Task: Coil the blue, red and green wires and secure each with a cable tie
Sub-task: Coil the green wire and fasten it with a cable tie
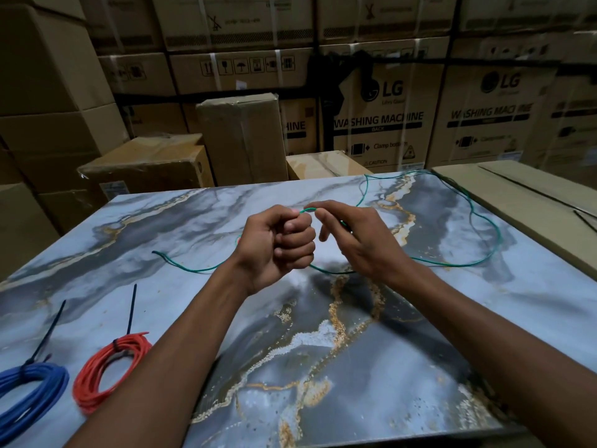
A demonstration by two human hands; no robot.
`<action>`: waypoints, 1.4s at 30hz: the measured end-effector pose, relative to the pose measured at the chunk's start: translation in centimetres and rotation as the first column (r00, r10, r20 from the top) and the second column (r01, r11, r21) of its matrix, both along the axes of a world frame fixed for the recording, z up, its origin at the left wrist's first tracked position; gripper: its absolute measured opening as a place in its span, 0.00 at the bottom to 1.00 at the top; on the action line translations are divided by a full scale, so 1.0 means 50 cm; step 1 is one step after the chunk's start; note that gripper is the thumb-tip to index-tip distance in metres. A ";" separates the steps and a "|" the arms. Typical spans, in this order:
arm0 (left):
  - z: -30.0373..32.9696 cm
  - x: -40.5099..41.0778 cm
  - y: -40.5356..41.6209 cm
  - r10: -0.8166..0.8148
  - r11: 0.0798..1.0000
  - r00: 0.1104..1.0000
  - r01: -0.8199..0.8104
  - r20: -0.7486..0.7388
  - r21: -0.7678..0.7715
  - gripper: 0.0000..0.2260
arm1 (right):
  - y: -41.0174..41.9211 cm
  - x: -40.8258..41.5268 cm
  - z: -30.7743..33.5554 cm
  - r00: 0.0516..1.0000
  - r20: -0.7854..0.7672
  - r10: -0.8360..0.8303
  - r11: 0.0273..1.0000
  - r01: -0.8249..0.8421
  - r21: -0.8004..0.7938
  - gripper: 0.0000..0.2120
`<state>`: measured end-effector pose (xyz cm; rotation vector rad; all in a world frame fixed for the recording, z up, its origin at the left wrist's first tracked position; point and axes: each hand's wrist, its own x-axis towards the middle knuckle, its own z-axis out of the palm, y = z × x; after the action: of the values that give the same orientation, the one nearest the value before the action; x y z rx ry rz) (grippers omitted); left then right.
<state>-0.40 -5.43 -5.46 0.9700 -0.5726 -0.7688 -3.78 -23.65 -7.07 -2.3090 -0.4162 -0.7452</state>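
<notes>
Our left hand (277, 245) is curled into a fist around the green wire (478, 218), and our right hand (352, 236) pinches it just beside, with the other fingers loose. The rest of the wire trails in wide loops over the marbled table (323, 334), right and far. Tied red (109, 370) and blue (30, 392) coils lie near-left; boxes (381, 124) are stacked behind.

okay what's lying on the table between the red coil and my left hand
Only bare marble tabletop lies between the red coil and the left hand, in the head view. The green wire passes just beyond, by the wrist.
</notes>
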 end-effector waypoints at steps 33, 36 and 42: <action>-0.001 0.010 -0.008 0.349 0.934 0.937 -0.351 0.030 0.067 0.14 | 0.000 -0.037 0.045 0.976 -0.065 0.207 0.957 -0.188 0.220 0.04; 0.003 0.011 -0.008 0.325 0.945 0.945 -0.326 0.034 0.020 0.16 | -0.001 -0.037 0.048 0.948 -0.070 0.310 0.916 -0.278 0.290 0.09; 0.003 0.007 -0.009 0.291 0.956 0.953 -0.294 0.085 0.016 0.19 | -0.009 -0.022 0.051 0.961 -0.052 0.271 0.918 -0.241 0.316 0.18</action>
<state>-0.03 -5.90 -5.31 1.0882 -0.4756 -0.4747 -4.90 -24.09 -4.51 -1.9423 -0.5097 -0.5257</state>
